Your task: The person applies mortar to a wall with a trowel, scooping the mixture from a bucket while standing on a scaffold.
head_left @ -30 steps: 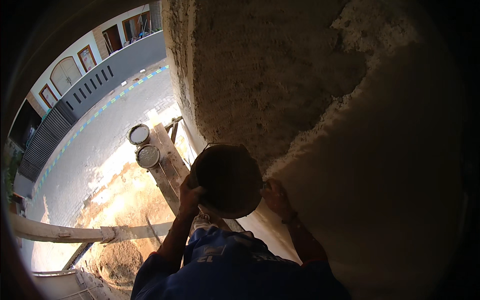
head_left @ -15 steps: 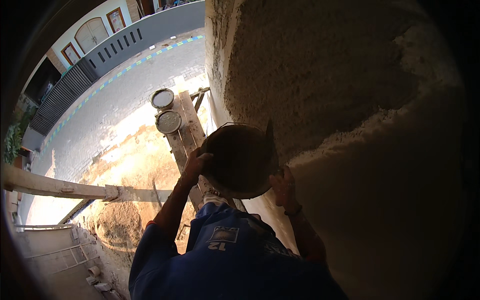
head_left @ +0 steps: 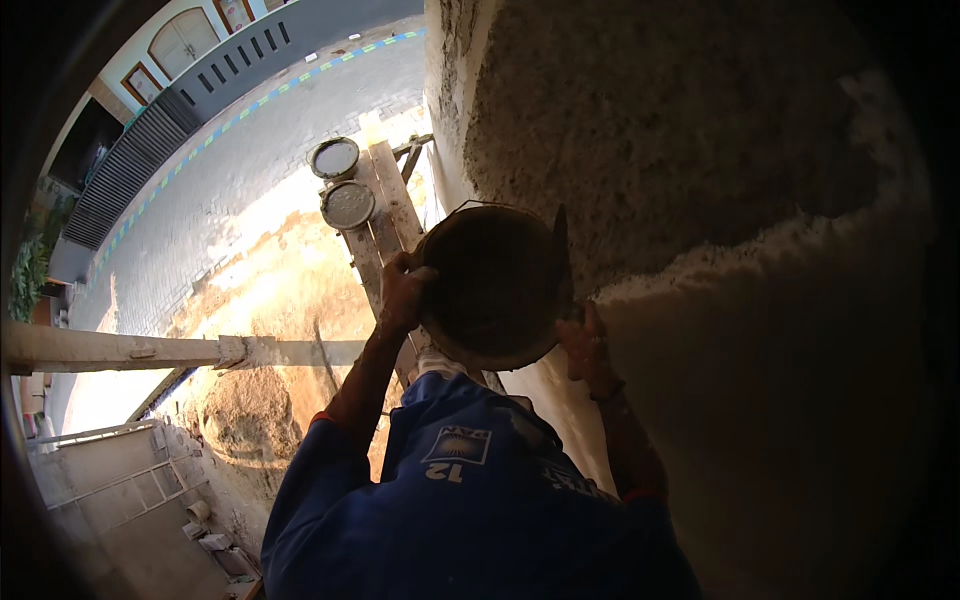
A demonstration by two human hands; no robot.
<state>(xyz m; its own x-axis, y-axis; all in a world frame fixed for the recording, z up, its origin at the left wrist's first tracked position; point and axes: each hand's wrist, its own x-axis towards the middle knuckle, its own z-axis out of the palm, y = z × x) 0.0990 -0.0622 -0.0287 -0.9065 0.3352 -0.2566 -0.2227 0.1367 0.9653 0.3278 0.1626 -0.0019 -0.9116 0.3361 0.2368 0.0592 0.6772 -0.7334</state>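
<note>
A dark round bucket (head_left: 492, 290) is held up in front of me beside the wall, its opening facing me and its inside in deep shadow. My left hand (head_left: 405, 290) grips its left rim, thumb over the edge. At the lower right rim, my right hand (head_left: 588, 345) is closed around the edge. A dark pointed blade, seemingly a trowel (head_left: 561, 240), runs up along the bucket's right side from that hand; its handle is hidden. The bucket's thin wire handle (head_left: 470, 205) shows at the far rim.
Two buckets of grey mix (head_left: 348, 205) stand on the narrow plank walkway (head_left: 393, 190) ahead. Close on the right rises a wall (head_left: 680, 140), rough above and smoother below. A wooden beam (head_left: 120, 348) crosses at left, above sandy ground (head_left: 250, 310); paving lies beyond.
The bucket has shifted away from me and slightly right in view, with both hands still on it. The surroundings have shifted a little as my view turned.
</note>
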